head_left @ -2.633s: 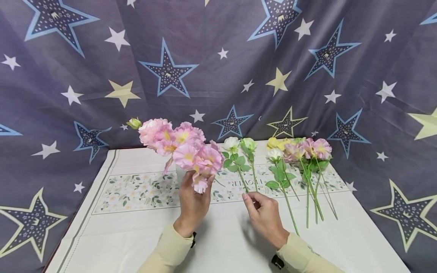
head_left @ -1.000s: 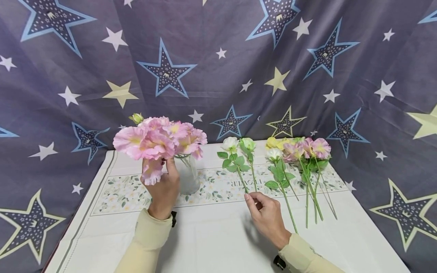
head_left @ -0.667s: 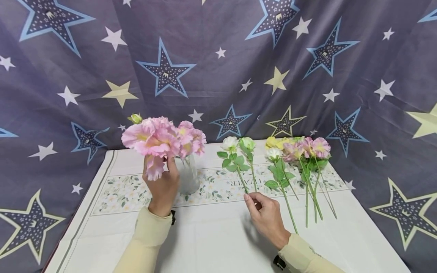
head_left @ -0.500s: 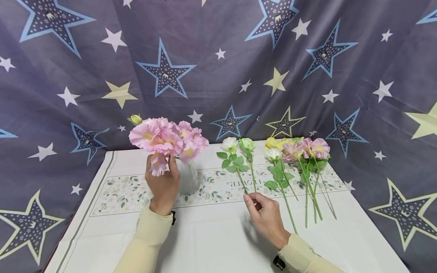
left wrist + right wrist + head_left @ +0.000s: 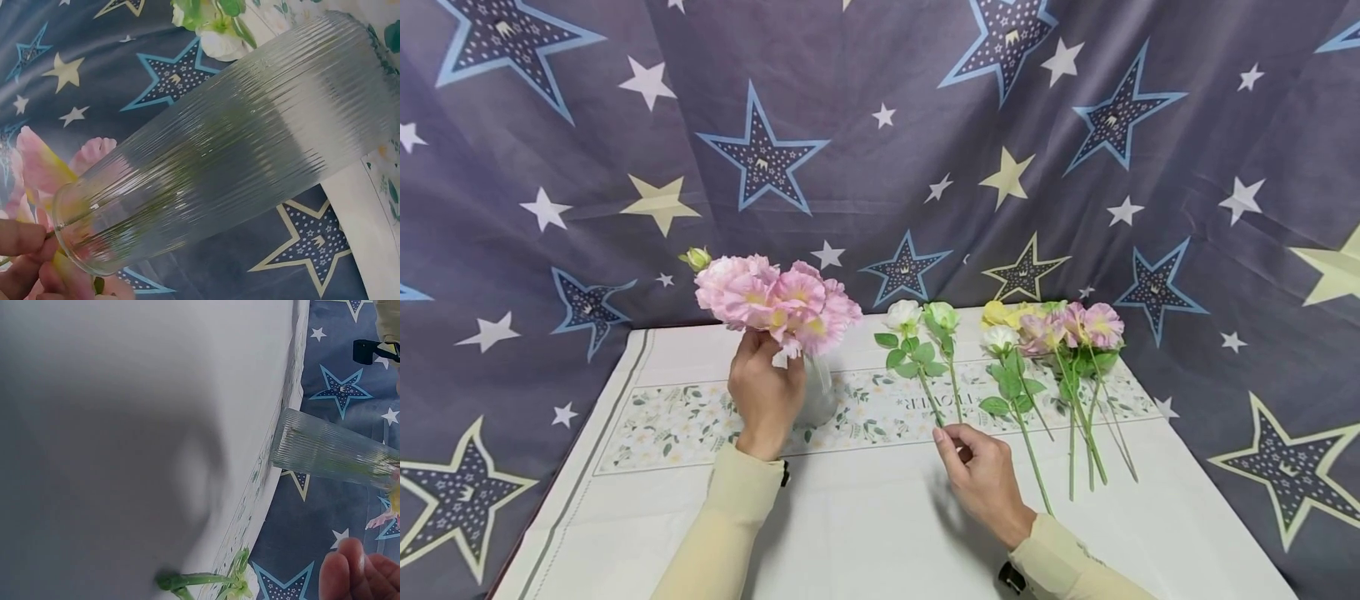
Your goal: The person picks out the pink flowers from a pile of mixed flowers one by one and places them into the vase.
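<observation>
Ribbed clear glass vase stands upright on the patterned runner at centre left, with green stems inside. Pink flowers with yellow centres spread over its mouth. My left hand is beside the mouth, under the blossoms. In the left wrist view its fingertips pinch a pink flower's stem at the glass rim. My right hand hovers over the table, its fingers loosely curled and apparently holding nothing. Just beyond it lie a white rose and a green rose; the hand partly hides their stem ends.
To the right lie another white rose, yellow flowers and several pink-mauve flowers, their stems toward the front. A green bud sticks out left of the bouquet. A star-print curtain hangs behind the white-covered table.
My left hand first went left from the vase's front with the pink flower, then came back right toward the mouth, drawing the blossoms closer together. My right hand has stayed almost still.
</observation>
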{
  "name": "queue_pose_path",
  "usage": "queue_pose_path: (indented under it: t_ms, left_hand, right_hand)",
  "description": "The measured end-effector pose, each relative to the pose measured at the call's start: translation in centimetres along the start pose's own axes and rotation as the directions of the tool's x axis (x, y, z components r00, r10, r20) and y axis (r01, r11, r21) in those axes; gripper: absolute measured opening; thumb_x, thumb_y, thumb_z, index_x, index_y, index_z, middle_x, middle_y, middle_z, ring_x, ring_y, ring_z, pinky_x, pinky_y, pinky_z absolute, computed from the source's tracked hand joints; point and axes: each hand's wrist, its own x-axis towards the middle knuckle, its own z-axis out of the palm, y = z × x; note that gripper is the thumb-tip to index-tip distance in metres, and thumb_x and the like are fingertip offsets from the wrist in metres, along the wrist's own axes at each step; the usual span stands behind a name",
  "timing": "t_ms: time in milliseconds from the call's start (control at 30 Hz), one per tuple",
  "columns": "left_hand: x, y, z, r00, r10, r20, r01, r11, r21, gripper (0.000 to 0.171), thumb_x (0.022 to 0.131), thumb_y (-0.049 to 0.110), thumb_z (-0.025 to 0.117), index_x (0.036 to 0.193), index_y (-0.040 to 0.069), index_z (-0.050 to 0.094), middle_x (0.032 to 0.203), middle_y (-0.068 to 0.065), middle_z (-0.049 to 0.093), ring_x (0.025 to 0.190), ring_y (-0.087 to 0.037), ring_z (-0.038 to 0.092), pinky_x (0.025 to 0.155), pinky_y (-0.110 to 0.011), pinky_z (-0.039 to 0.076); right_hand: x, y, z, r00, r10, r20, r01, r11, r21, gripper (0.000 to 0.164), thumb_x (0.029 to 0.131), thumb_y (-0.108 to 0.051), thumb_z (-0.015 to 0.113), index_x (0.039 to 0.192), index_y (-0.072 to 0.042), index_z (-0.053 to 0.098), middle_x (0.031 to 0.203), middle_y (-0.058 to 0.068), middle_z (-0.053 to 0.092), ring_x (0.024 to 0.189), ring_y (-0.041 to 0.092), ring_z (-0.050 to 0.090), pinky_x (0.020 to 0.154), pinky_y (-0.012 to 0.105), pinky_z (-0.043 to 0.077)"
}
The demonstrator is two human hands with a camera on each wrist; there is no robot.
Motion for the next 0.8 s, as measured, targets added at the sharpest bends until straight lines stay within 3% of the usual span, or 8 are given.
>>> queue_pose_path:
  t_ms: [233, 433, 633, 800]
  left_hand:
    - [0.0, -0.4, 0.0, 0.987, -0.114, 0.116, 0.109, 0.993, 0.045, 0.006, 0.079, 0.008, 0.072, 0.073, 0.006, 0.073, 0.085, -0.013, 0.063, 0.066, -0.033, 0.059, 0.053, -0.052, 0.044]
    - [-0.5, -0.8, -0.1, 0.981, -0.090, 0.169, 0.080, 0.995, 0.066, 0.003, 0.074, 0.006, 0.074, 0.078, 0.006, 0.073, 0.081, -0.012, 0.059, 0.064, -0.032, 0.056, 0.050, -0.053, 0.041]
    - [-1.7, -1.2, 0.2, 0.998, 0.006, 0.062, -0.007, 1.000, 0.025, 0.006, 0.077, 0.002, 0.074, 0.082, 0.006, 0.073, 0.079, -0.009, 0.060, 0.062, -0.028, 0.055, 0.053, -0.048, 0.043]
    - [-2.7, -1.2, 0.6, 0.997, 0.065, -0.046, -0.065, 0.998, -0.002, 0.005, 0.082, 0.003, 0.072, 0.087, 0.003, 0.074, 0.077, -0.010, 0.065, 0.058, -0.025, 0.052, 0.055, -0.043, 0.042]
  right_hand:
    - [0.1, 0.0, 0.0, 1.000, -0.003, 0.003, 0.003, 1.000, -0.007, 0.011, 0.097, -0.018, 0.073, 0.092, -0.010, 0.078, 0.071, -0.006, 0.070, 0.056, -0.003, 0.057, 0.052, 0.015, 0.048]
    - [0.0, -0.1, 0.1, 1.000, 0.006, 0.005, -0.006, 1.000, -0.014, 0.009, 0.097, -0.016, 0.073, 0.092, -0.010, 0.078, 0.072, -0.006, 0.070, 0.057, -0.004, 0.058, 0.053, 0.015, 0.049]
    - [0.0, -0.1, 0.0, 1.000, 0.013, 0.008, -0.012, 1.000, -0.019, 0.009, 0.097, -0.016, 0.073, 0.092, -0.010, 0.078, 0.073, -0.006, 0.070, 0.057, -0.002, 0.058, 0.053, 0.015, 0.049]
    - [0.0, -0.1, -0.1, 1.000, 0.015, 0.006, -0.015, 1.000, -0.020, 0.009, 0.097, -0.016, 0.073, 0.092, -0.010, 0.078, 0.071, -0.008, 0.069, 0.056, 0.000, 0.058, 0.052, 0.015, 0.048]
